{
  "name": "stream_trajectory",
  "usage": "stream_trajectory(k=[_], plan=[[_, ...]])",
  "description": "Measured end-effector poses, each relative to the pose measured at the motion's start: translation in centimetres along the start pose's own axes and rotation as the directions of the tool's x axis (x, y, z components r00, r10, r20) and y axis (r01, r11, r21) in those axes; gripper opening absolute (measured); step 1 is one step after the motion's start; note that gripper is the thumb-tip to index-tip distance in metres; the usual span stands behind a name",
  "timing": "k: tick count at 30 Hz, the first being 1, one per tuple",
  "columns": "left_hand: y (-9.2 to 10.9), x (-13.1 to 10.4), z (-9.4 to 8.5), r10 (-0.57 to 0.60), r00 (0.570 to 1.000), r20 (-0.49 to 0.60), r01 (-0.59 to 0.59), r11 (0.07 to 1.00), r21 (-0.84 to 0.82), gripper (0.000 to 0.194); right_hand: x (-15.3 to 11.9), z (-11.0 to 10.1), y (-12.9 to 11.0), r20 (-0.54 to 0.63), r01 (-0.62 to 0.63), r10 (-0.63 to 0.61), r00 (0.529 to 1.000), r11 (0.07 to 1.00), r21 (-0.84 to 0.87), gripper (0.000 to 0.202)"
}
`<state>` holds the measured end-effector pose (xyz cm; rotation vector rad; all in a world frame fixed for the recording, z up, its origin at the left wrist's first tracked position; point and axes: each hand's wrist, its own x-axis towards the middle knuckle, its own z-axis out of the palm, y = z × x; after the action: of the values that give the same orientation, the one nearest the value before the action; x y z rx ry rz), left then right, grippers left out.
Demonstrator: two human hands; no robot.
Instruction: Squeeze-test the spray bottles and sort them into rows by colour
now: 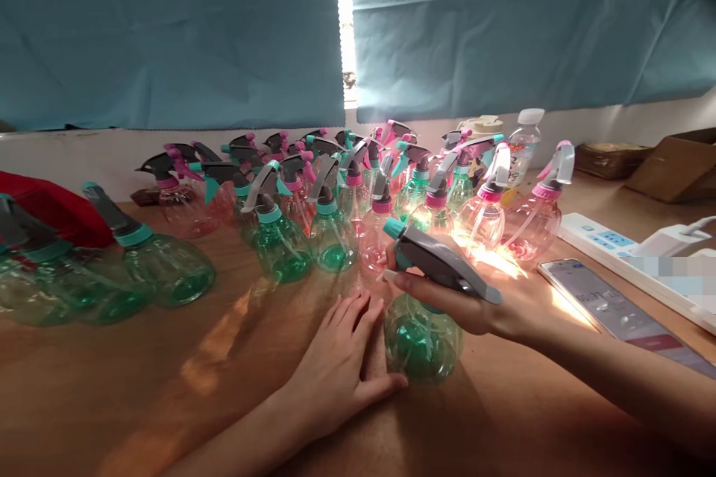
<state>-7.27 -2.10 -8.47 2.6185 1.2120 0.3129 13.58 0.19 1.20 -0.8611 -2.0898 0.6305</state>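
My right hand (470, 309) is wrapped round the neck and trigger of a green spray bottle (422, 346) with a grey and teal spray head (441, 257). The bottle stands near the front of the wooden table, its nozzle pointing up and to the left. Just left of it, my left hand (341, 365) lies flat on the tabletop, fingers spread and holding nothing; its thumb tip reaches close to the bottle's base. Behind both hands are more spray bottles, among them a green one (334, 238) and a pink one (376, 235).
Several green spray bottles (171, 268) stand at the left by a red object (50, 201). Rightward lie a phone (620, 313) and a white power strip (604, 238) with a plugged-in charger (665, 240). A clear drink bottle (524, 141) and a cardboard box (674, 168) are farther back.
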Motion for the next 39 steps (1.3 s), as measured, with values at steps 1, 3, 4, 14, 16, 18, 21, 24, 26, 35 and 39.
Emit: stream_trajectory(k=[1, 3, 4, 14, 16, 18, 21, 24, 26, 35, 39], plan=[[0.0, 0.0, 0.0, 0.003, 1.0, -0.006, -0.003, 1.0, 0.003, 0.086, 0.0, 0.2, 0.2, -0.012, 0.005, -0.005, 1.0, 1.0, 0.014, 0.014], [0.0, 0.1, 0.0, 0.004, 1.0, -0.016, -0.004, 1.0, 0.001, 0.085, 0.0, 0.6, 0.7, -0.023, 0.007, -0.006, 1.0, 0.999, 0.05, 0.018], [0.0, 0.1, 0.0, 0.005, 1.0, -0.018, -0.005, 1.0, -0.003, 0.084, -0.1, 0.8, 1.0, -0.023, 0.001, 0.0, 1.0, 0.998, 0.064, 0.019], [-0.2, -0.1, 0.5, 0.032, 0.998, -0.053, -0.031, 0.999, 0.009, 0.085, -0.3, 1.7, 1.6, -0.074, -0.008, 0.025, 0.997, 0.975, 0.223, 0.019], [0.0, 0.0, 0.2, 0.021, 1.0, -0.018, -0.02, 1.0, 0.018, 0.085, -0.2, 1.7, 1.4, -0.079, -0.006, 0.027, 0.997, 0.965, 0.262, 0.023], [0.1, 0.1, 0.0, 0.009, 1.0, -0.004, -0.008, 1.0, 0.025, 0.085, -0.1, 1.8, 1.4, -0.072, -0.002, 0.025, 0.997, 0.954, 0.299, 0.025], [0.2, 0.1, -0.1, 0.005, 1.0, -0.004, -0.005, 1.0, 0.029, 0.085, -0.2, 1.9, 1.6, -0.075, 0.01, 0.016, 0.997, 0.944, 0.33, 0.027], [0.2, 0.1, -0.2, 0.007, 1.0, 0.004, -0.007, 1.0, 0.03, 0.084, -0.2, 1.9, 1.7, -0.067, -0.001, 0.027, 0.997, 0.933, 0.36, 0.029], [0.2, 0.1, -0.2, 0.002, 1.0, 0.01, -0.003, 1.0, 0.031, 0.084, -0.2, 1.8, 1.6, -0.045, -0.029, 0.048, 0.998, 0.932, 0.362, 0.031], [0.3, 0.2, -0.4, -0.005, 1.0, 0.021, 0.004, 1.0, 0.024, 0.083, -0.3, 1.9, 1.5, -0.03, -0.051, 0.067, 0.997, 0.924, 0.379, 0.036], [0.3, 0.2, -0.3, 0.001, 1.0, -0.002, -0.001, 1.0, 0.026, 0.082, -0.5, 1.9, 1.7, -0.051, -0.041, 0.066, 0.997, 0.917, 0.397, 0.028]])
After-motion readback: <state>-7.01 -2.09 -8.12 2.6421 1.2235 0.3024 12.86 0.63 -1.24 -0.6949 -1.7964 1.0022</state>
